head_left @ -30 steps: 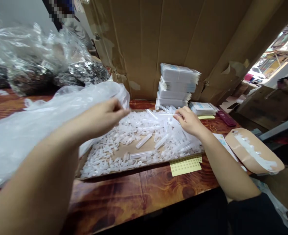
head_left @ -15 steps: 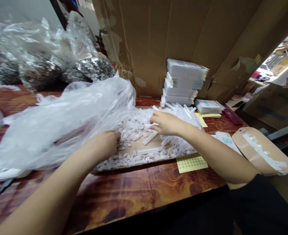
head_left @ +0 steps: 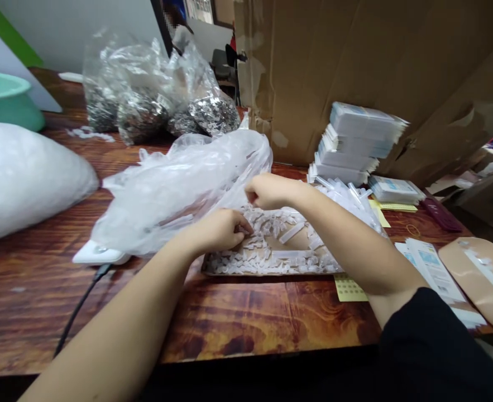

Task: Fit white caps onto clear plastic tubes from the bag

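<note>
A flat cardboard tray (head_left: 271, 271) on the wooden table holds a heap of small clear plastic caps (head_left: 267, 229) and several clear tubes (head_left: 293, 231). My left hand (head_left: 223, 230) rests on the caps at the tray's left side, fingers curled in a pinch; what they hold is too small to make out. My right hand (head_left: 267, 191) hovers just above the tray's far left, closed in a fist against the edge of a crumpled clear plastic bag (head_left: 179, 187). What is in the fist is hidden.
Bags of shiny metal parts (head_left: 154, 106) stand at the back left, with a green basin (head_left: 3, 100) and a white bag (head_left: 24, 178). A white device with a black cable (head_left: 99, 257) lies under the clear bag. Stacked packets (head_left: 359, 145), yellow sticker sheets (head_left: 349, 288), cardboard wall behind.
The view has swung left. My right hand moved left from the tubes to the bag's edge and closed. My left hand came down onto the caps and pinched.
</note>
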Available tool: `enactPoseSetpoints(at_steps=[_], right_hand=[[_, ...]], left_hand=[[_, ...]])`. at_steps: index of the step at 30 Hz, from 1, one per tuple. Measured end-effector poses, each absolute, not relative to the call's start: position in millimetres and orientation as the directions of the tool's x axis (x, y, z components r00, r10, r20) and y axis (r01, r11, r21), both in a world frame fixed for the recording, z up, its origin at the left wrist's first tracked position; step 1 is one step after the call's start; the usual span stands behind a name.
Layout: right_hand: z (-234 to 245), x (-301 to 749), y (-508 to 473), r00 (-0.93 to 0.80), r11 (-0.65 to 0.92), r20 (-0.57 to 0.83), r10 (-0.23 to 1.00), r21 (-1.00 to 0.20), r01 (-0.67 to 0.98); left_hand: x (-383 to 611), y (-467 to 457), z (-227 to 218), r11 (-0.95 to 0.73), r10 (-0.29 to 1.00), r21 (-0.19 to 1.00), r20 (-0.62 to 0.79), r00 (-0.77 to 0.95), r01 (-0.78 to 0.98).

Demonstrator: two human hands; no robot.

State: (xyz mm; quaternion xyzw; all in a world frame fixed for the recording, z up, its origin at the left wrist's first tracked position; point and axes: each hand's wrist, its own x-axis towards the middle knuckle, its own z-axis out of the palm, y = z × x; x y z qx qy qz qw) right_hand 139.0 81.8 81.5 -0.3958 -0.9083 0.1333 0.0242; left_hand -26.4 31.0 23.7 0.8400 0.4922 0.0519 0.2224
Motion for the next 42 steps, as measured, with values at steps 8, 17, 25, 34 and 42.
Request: enactPoseSetpoints(at_steps=[8, 17, 25, 34, 42], right_hand=[[54.1, 201.9, 53.7, -0.571, 0.561, -0.426, 0.702, -0.162, 0.811], [49.8, 243.5, 42.5, -0.601, 0.573, -0.161, 0.783, -0.188, 0.798], [60.4, 247.9, 9.3, -0.648, 0.745, 0.368, 0.667, -0.357, 0.564], [29.6, 205.3, -4.4, -0.581, 0.791, 0.538, 0.611, -0.399, 0.463], [22.3, 225.4, -18.4, -0.573, 0.823, 0.595, 0.564, -0.350, 0.447]], left_hand=[[-33.4, 33.5, 24.9, -0.253, 0.908, 0.546, -0.152, 0.392, 0.798], [-35.1, 35.3, 25.5, -0.220, 0.951, 0.766, 0.032, 0.306, 0.605], [-18.7, 24.1, 29.9, 0.120, 0.947, 0.989, -0.141, 0.290, 0.090], [4.3, 4.9, 26.8, 0.116, 0.900, 0.992, -0.128, 0.417, 0.053], [-17.7, 2.5, 46.3, -0.269, 0.949, 0.879, 0.174, 0.262, 0.394]])
